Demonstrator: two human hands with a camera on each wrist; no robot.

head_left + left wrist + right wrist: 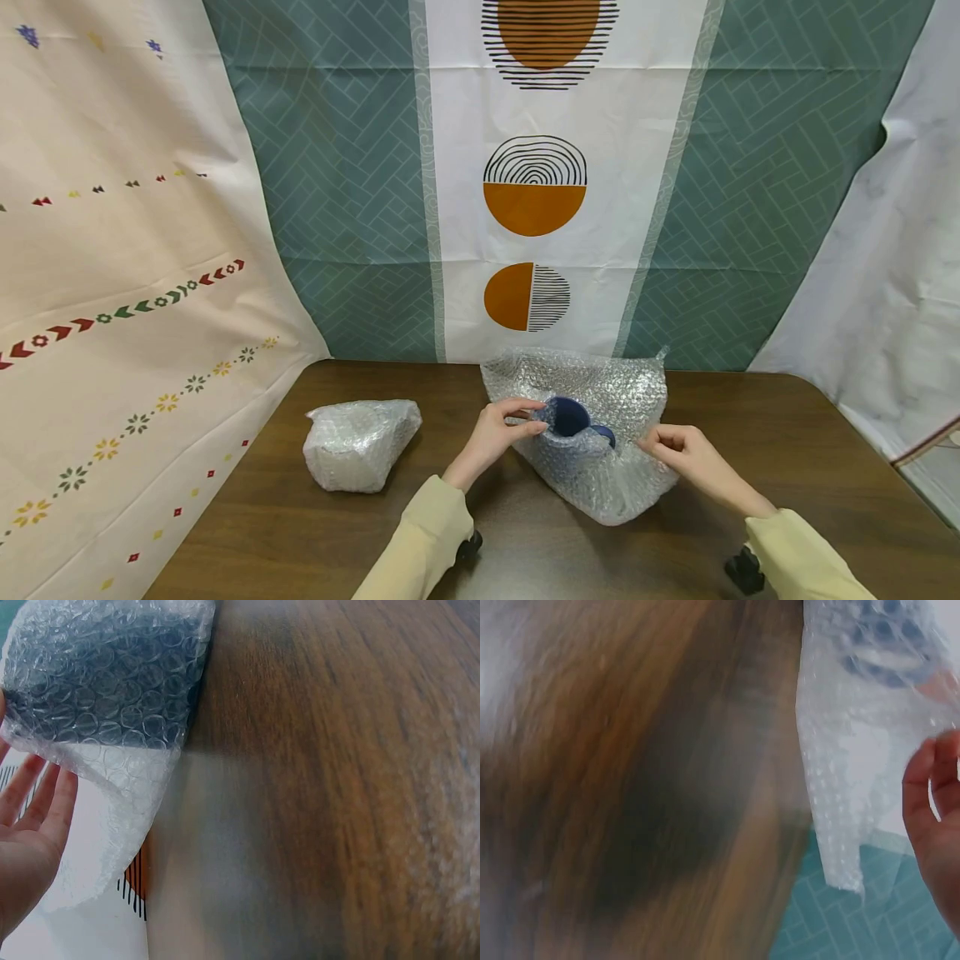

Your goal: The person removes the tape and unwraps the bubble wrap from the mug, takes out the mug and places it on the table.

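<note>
A blue mug (572, 416) stands within a sheet of bubble wrap (600, 492), its opening and handle showing and its lower body behind the wrap. At the mug's left rim, the left hand (495, 435) pinches the wrap between thumb and fingers. The right hand (696, 463) pinches the wrap to the right of the mug's handle. In the left wrist view the left hand (34, 832) is at the edge of the bubble wrap (105, 682), the dark mug showing through it. The right wrist view has the right hand (939, 802) with bent fingers against the wrap (840, 765).
A separate bubble-wrapped bundle (360, 446) lies on the left of the brown wooden table (300, 542). Behind the table hangs a green and white patterned cloth (345, 167), with a cream cloth (150, 292) on the left and a pale one (900, 267) on the right.
</note>
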